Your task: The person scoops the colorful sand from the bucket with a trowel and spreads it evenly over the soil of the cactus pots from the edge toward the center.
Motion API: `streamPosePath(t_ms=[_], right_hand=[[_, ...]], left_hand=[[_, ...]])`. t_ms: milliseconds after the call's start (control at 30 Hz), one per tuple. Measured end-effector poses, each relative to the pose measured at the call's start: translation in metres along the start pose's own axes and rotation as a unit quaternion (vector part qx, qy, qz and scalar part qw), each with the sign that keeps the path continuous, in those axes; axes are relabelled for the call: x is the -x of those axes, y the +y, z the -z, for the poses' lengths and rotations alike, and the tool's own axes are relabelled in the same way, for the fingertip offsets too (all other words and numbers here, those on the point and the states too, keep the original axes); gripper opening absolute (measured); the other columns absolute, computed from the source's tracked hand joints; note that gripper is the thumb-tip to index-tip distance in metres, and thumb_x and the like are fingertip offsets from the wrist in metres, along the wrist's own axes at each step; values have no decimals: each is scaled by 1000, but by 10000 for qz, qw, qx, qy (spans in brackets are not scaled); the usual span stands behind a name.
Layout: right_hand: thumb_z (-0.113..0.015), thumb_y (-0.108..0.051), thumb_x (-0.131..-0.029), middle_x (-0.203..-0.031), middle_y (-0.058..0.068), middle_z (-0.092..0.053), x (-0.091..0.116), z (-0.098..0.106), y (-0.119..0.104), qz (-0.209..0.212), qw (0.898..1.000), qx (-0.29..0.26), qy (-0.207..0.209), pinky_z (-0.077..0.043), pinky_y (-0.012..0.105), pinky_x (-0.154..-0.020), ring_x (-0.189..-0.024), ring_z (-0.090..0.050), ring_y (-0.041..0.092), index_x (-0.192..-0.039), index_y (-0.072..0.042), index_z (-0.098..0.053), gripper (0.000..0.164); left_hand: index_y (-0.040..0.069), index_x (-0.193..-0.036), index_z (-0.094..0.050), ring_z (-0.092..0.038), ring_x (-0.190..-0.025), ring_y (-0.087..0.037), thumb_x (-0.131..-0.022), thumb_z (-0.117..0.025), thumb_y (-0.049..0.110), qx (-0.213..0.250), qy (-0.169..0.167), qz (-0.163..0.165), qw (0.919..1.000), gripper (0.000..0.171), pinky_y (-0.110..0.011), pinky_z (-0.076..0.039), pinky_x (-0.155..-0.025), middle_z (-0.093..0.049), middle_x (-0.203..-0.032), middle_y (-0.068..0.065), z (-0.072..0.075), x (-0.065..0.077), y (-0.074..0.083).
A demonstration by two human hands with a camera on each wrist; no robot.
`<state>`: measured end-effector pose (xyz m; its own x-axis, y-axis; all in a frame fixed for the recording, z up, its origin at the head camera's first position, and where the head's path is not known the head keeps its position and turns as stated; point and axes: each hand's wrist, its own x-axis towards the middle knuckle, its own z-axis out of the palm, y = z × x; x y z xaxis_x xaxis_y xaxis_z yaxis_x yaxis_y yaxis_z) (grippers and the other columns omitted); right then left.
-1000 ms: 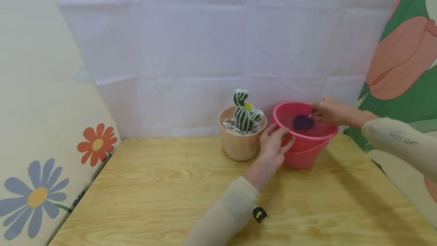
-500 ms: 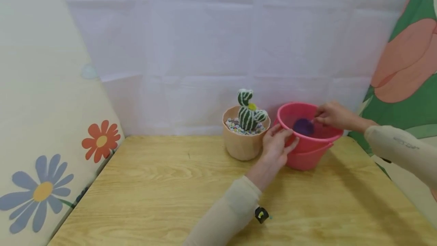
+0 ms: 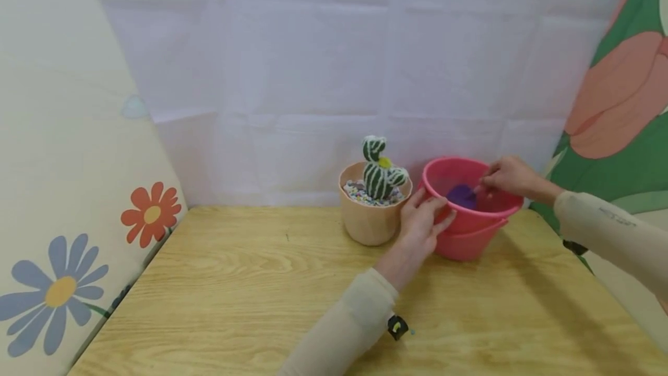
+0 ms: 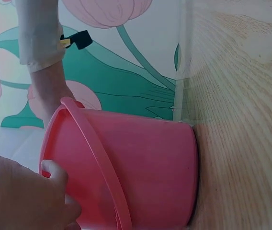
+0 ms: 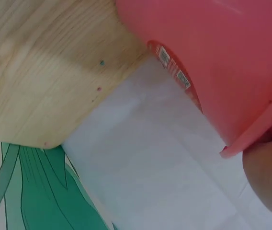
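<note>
A pink bucket stands upright at the table's back right, its handle hanging down the near side. My left hand grips its near left rim, fingers bent against the wall in the left wrist view. Over the far right rim, my right hand pinches the thin handle of a purple scoop. The scoop's round bowl is inside the bucket, partly hidden by the near rim. In the right wrist view only part of the right hand shows, beside the bucket rim.
Close left of the bucket is a peach flowerpot holding a green-and-white knitted cactus in coloured pebbles. A white cloth hangs behind the wooden table. Flower-painted panels stand at both sides.
The scoop has dipped lower inside the bucket, towards its near wall, with the right hand turning slightly. My left hand stays on the rim. The head view has shifted a little.
</note>
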<state>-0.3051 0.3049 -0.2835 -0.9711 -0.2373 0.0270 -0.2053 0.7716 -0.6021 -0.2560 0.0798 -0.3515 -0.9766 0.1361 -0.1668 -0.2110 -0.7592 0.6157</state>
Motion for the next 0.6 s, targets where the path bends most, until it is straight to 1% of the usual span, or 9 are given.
streamPosePath(t_ms=[67, 167, 267, 400, 467, 600], right_hand=[[-57, -4, -102, -94, 20, -74, 1, -1, 1, -272, 9991, -326, -87, -63, 33, -65, -79, -73, 26, -111, 17, -67, 25], [-56, -6, -103, -95, 21, -74, 1, -2, 1, -561, 9965, -606, -103, -63, 34, -66, -79, -74, 26, -115, 18, -65, 28], [-55, -8, -104, -93, 20, -74, -1, -3, 0, -974, 9908, -939, -83, -63, 35, -67, -77, -74, 25, -116, 18, -63, 30], [-54, -11, -106, -91, 20, -74, -2, -4, 1, -1396, 9804, -1392, -62, -63, 35, -69, -76, -75, 23, -120, 20, -59, 35], [-53, -11, -106, -92, 21, -74, -1, -4, 0, -1434, 9764, -1613, -36, -63, 34, -71, -76, -75, 23, -124, 21, -56, 37], [-51, -10, -107, -95, 22, -74, 2, -4, 1, -1358, 9751, -1752, -75, -63, 35, -71, -80, -75, 25, -128, 22, -52, 39]], left_hand=[[7, -146, -54, -68, -92, -25, -81, -66, -17, -11, -8, 10, 10000, 70, -45, -62, -82, -71, -105, -15, 0, -1, -1], [8, -147, -54, -68, -91, -25, -81, -66, -17, -24, -8, -8, 10000, 71, -45, -62, -82, -70, -105, -16, 1, -2, -2], [9, -147, -55, -68, -91, -25, -81, -67, -17, -23, -14, -9, 10000, 72, -45, -62, -82, -70, -105, -15, 1, -2, -3], [10, -147, -56, -68, -90, -24, -81, -67, -16, 18, -9, 41, 10000, 72, -45, -62, -82, -71, -106, -15, 1, -2, -3], [10, -147, -56, -68, -89, -23, -81, -67, -16, 41, -14, 75, 10000, 72, -45, -61, -82, -71, -106, -15, 0, -1, -4], [10, -146, -56, -67, -88, -23, -82, -67, -16, 40, -27, 93, 9999, 71, -45, -61, -82, -71, -107, -15, -2, -1, -5]])
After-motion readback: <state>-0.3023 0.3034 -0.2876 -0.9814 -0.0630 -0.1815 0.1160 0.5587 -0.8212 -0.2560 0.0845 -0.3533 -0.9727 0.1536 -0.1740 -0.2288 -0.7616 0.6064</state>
